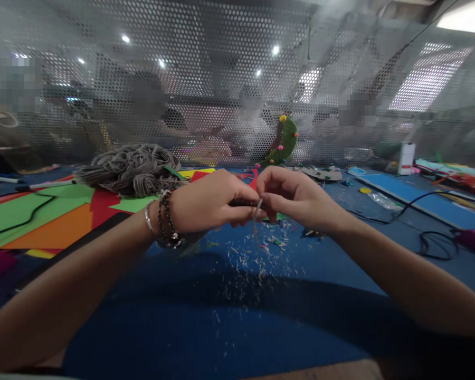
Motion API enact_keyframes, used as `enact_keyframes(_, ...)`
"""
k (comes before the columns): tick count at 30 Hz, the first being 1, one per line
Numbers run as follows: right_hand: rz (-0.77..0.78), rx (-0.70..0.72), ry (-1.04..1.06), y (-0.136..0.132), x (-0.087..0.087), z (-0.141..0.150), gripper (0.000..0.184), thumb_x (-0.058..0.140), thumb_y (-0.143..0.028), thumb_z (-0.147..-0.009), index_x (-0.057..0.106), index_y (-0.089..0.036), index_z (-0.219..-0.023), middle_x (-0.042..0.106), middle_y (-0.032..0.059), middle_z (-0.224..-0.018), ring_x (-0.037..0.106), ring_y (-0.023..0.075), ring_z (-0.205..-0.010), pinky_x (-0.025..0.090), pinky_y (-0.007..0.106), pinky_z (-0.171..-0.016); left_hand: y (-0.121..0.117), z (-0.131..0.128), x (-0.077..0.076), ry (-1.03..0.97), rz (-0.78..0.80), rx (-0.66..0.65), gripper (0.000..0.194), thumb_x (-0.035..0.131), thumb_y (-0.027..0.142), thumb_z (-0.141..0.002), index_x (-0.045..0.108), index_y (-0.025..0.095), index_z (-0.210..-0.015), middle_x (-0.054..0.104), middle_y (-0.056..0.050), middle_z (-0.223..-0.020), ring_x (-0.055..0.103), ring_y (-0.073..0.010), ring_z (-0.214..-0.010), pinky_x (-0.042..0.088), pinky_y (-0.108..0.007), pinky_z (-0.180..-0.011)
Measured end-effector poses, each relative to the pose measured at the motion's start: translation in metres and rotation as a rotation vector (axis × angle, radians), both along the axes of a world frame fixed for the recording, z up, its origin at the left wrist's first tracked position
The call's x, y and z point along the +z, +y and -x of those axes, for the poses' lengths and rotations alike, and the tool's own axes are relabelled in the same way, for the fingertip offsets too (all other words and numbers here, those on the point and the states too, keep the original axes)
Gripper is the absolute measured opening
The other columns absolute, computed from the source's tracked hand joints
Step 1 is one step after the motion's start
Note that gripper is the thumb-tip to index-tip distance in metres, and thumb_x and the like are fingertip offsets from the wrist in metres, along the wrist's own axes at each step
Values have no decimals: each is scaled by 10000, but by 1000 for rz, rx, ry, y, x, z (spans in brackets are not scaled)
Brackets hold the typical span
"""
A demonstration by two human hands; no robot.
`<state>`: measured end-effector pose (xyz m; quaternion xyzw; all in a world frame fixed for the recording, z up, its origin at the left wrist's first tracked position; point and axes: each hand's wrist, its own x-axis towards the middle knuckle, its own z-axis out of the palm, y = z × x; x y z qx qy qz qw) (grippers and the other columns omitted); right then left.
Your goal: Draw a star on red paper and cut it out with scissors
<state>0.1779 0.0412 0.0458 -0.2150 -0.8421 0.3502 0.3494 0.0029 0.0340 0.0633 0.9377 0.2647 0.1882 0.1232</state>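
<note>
My left hand [209, 203], with bracelets at the wrist, is closed around a small, flat dark object [243, 202] held between thumb and fingers. Most of that object is hidden by the fingers, so its kind is unclear. My right hand [296, 198] meets it at the fingertips and pinches a thin pale grey strand [255, 224], which curves down below both hands. Under them, many tiny white clippings [249, 264] are scattered over the blue table [162, 338].
A heap of grey yarn [136, 166] lies behind my left hand, near bright paper sheets [55, 227] and a marker [47, 184]. A green crescent with pompoms [287, 140] stands before the perforated screen [221, 63]. On the right are a blue board [419, 195] and black cable [399, 215].
</note>
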Motion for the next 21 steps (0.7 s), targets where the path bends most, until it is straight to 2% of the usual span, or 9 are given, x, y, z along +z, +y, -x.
enact_keyframes(4, -86, 88, 85, -1, -2, 0, 103, 428, -40, -784, 405, -141, -786, 493, -38, -650, 525, 28, -572, 413, 136, -499, 1, 2, 1, -23, 63, -20, 286, 465, 300, -808, 615, 135, -629, 572, 33, -511, 515, -59, -482, 343, -140, -479)
enact_keyframes(7, -182, 123, 83, -1, -2, -2, 85, 422, -54, -813, 450, -129, -786, 515, -23, -671, 547, 38, -601, 429, 152, -528, 2, 3, 3, -30, 85, -34, 269, 473, 305, -801, 627, 139, -653, 573, 31, -517, 525, -63, -496, 364, -139, -502)
enact_keyframes(13, -569, 50, -39, -1, 3, -4, 180, 428, -23, -802, 578, -121, -786, 541, 7, -704, 500, 58, -650, 422, 191, -580, 4, 5, 5, -14, 168, -111, 218, 500, 265, -784, 623, 137, -658, 558, 39, -506, 499, -52, -472, 352, -125, -472)
enact_keyframes(21, -931, 25, -199, 1, 6, -14, 144, 469, -123, -837, 596, -154, -898, 556, 38, -860, 528, 82, -777, 436, 212, -676, 10, 8, 1, -10, 266, -102, 158, 553, 250, -753, 613, 146, -650, 557, 54, -510, 497, -53, -479, 342, -124, -457)
